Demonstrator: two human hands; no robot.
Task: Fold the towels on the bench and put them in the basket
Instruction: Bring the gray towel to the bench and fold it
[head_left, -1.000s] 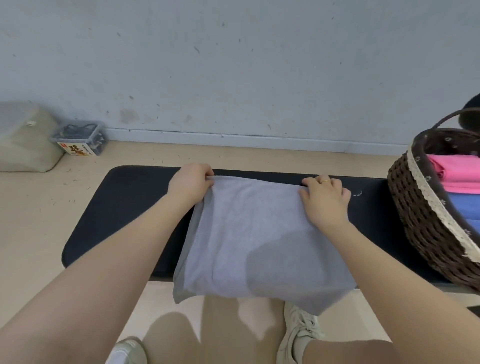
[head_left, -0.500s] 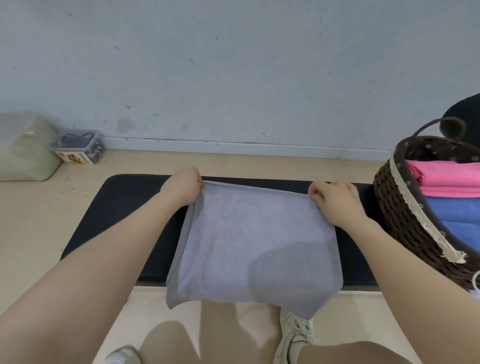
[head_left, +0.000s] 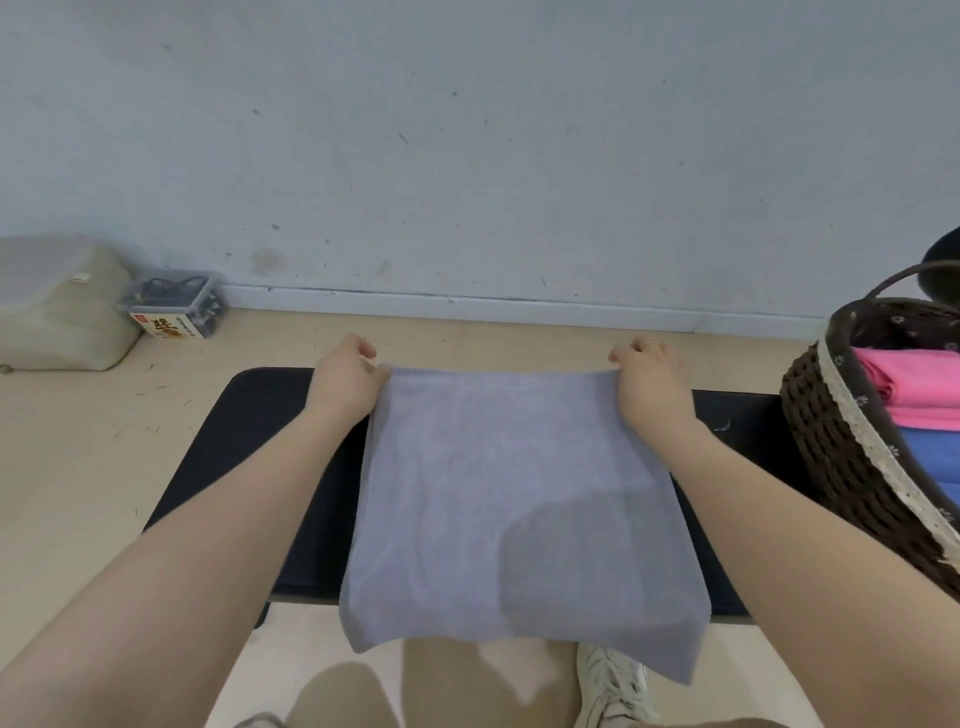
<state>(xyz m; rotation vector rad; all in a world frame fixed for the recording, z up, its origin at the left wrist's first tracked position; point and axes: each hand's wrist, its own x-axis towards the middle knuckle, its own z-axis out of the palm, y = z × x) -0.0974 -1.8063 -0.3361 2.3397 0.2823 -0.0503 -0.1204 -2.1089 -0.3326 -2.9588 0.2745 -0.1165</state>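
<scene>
- Upper left of frame: beige bag (head_left: 57, 306) on the floor, clear plastic box (head_left: 174, 304) just beside it, both against the wall.
- Right edge: one wicker basket (head_left: 852, 452) on the black bench (head_left: 249, 441), holding a pink towel (head_left: 919, 389) above a blue towel (head_left: 930, 457).
- Centre: one grey towel (head_left: 514, 499) spread over the bench, near edge hanging off the front.
- Left hand (head_left: 345, 382) pinching the far left corner; right hand (head_left: 647, 379) pinching the far right corner.
- Two hands, three towels.
</scene>
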